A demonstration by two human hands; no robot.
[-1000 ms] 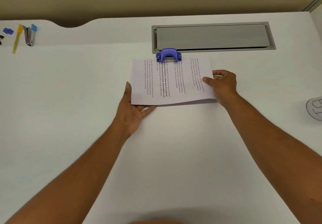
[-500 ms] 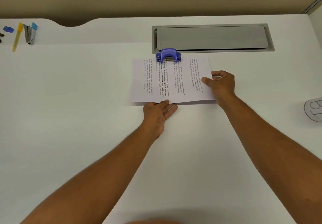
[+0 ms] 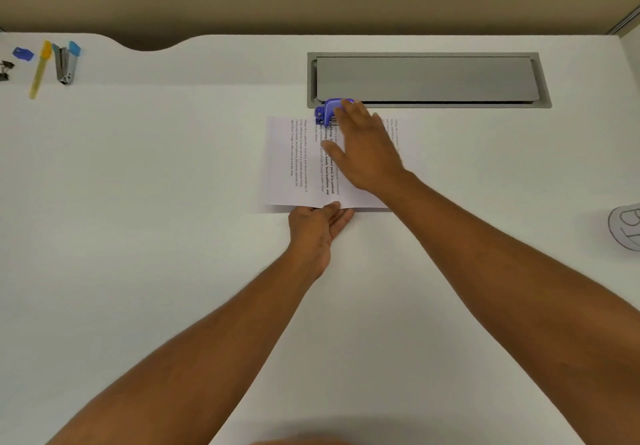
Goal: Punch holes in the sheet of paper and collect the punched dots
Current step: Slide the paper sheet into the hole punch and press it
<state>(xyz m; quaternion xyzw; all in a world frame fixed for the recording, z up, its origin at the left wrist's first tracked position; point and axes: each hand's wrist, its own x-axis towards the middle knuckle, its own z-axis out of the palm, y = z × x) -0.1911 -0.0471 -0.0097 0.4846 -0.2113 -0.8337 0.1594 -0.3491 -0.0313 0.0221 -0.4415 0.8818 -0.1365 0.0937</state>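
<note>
Head view: my left grip [image 3: 320, 226] lies flat with fingers straight at the near edge of the sheet of paper [image 3: 294, 167]. I judge this keeps the far edge from sliding out of the blue hole punch [image 3: 327, 112] on the tabletop [image 3: 173, 236]. My right grip [image 3: 367, 150], fingers spread, covers the punch, probably ready to press. No punched dots show.

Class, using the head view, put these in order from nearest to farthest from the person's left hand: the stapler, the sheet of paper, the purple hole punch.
1. Sheet of paper: the left hand touches its near edge.
2. Purple hole punch: at the paper's far edge, under the right hand.
3. Stapler: far off at the desk's back left.
</note>
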